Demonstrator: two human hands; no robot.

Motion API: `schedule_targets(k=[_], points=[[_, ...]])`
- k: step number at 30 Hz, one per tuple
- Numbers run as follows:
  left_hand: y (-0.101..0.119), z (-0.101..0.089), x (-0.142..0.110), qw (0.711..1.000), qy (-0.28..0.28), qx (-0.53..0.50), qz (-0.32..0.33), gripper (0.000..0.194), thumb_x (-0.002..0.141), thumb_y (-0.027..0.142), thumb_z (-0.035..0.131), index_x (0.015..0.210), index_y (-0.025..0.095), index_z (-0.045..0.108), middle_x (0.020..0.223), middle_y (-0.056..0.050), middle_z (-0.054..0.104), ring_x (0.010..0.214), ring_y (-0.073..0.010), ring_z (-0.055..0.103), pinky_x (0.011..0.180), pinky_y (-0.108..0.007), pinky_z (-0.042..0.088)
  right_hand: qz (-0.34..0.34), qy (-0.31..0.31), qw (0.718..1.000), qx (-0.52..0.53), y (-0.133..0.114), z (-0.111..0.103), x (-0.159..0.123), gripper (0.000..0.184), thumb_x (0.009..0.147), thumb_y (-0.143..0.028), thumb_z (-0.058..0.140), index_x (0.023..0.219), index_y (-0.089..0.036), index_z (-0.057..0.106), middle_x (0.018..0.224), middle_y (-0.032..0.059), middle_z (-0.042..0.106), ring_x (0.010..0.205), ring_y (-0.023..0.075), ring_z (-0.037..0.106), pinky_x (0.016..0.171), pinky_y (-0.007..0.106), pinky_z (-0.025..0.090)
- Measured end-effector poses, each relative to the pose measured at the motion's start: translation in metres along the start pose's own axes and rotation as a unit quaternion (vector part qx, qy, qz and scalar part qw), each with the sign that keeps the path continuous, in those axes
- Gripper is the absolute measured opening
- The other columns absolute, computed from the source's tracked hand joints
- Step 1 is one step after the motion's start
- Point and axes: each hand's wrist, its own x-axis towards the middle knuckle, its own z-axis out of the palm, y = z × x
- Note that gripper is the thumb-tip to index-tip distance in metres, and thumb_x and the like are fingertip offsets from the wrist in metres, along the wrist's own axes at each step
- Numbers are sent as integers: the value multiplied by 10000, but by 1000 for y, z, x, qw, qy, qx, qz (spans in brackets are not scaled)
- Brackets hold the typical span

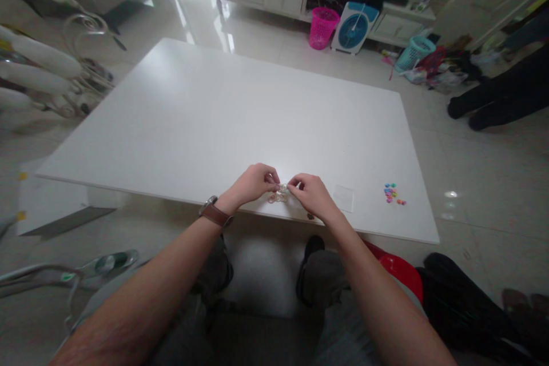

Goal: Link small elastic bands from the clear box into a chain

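Near the table's front edge, my left hand (pixel 259 180) has its thumb and fingers pinched together at a small, pale ring-like piece (pixel 283 187). From the other side, my right hand (pixel 309 187) pinches the same piece, fingertips close to the left ones. Its exact shape is too small to make out. Just below the fingers lie several small gold-coloured rings (pixel 278 198) in a row. A clear square sheet (pixel 343 198) lies flat to the right of my right hand. Farther right is a loose group of small colourful pieces (pixel 391 193).
The white table (pixel 240 108) stretches away ahead. A small dark object (pixel 311 216) sits at its front edge by my right wrist. Beyond stand a pink basket (pixel 323 27), a blue-and-white fan (pixel 355 28) and a teal basket (pixel 415 53). Another person's legs (pixel 501 91) are at right.
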Motion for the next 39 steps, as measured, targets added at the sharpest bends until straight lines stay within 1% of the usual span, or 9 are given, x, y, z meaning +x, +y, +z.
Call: schedule_targets(k=[2, 4, 6, 10, 17, 27, 31, 36, 39], points=[[-1, -2, 0, 999, 25, 47, -1, 25, 767, 146, 743, 781, 149, 764, 720, -40, 759, 694, -152, 691, 660, -244, 488, 26, 24, 999, -40, 4, -5, 1, 166, 929, -250, 605, 903, -204, 763, 962, 36, 747, 848, 166, 644, 789, 260, 448], [-3, -4, 1, 995, 33, 93, 0, 36, 775, 164, 745, 776, 152, 780, 733, -46, 761, 701, -152, 681, 662, -249, 476, 53, 28, 994, -90, 7, -8, 1, 188, 929, -254, 584, 903, -209, 765, 982, 48, 743, 891, 182, 648, 805, 270, 448], [-7, -4, 1, 992, 21, 125, 2, 57, 784, 174, 740, 776, 157, 794, 746, -55, 767, 709, -157, 680, 668, -254, 475, 71, 12, 989, -132, 7, -7, 1, 210, 930, -254, 563, 905, -216, 768, 1004, 60, 739, 926, 196, 652, 802, 276, 450], [-14, -1, 2, 987, -4, 163, 4, 94, 787, 167, 720, 789, 163, 814, 766, -73, 777, 723, -170, 684, 682, -258, 484, 77, -18, 981, -177, 7, 0, 0, 246, 946, -266, 527, 925, -225, 769, 1026, 73, 737, 932, 211, 663, 765, 286, 451], [-13, 2, 1, 978, -29, 206, -1, 128, 785, 125, 696, 841, 141, 810, 792, -74, 772, 700, -154, 657, 672, -250, 452, 94, -12, 980, -177, 5, -4, -1, 243, 942, -275, 536, 1096, -238, 720, 1069, 60, 741, 941, 218, 669, 777, 297, 455], [-15, 13, -1, 974, -35, 226, 6, 146, 784, 120, 677, 869, 150, 792, 826, -79, 764, 703, -160, 652, 669, -256, 458, 77, -13, 984, -159, 1, -6, -4, 209, 924, -281, 537, 1017, -243, 721, 1051, 47, 741, 917, 208, 660, 773, 289, 439], [-17, 15, -2, 971, -53, 231, 30, 180, 764, 149, 682, 914, 159, 782, 853, -73, 754, 726, -169, 654, 678, -259, 471, 70, -10, 985, -159, 2, -5, -4, 214, 927, -290, 528, 1007, -247, 721, 1035, 42, 741, 899, 209, 658, 744, 290, 426], [-18, 22, -6, 958, -46, 277, 52, 287, 672, 197, 751, 958, 184, 733, 928, -69, 713, 779, -195, 638, 675, -273, 457, 65, -16, 985, -156, 1, -4, -4, 213, 929, -299, 528, 998, -247, 722, 1029, 43, 739, 890, 209, 655, 727, 293, 418], [-17, 29, -9, 948, -30, 312, 49, 202, 760, 169, 656, 954, 195, 703, 954, -72, 688, 784, -191, 632, 666, -280, 430, 60, -12, 986, -152, 2, -3, -4, 212, 931, -299, 530, 1001, -248, 723, 1019, 41, 735, 890, 212, 651, 725, 297, 421]])
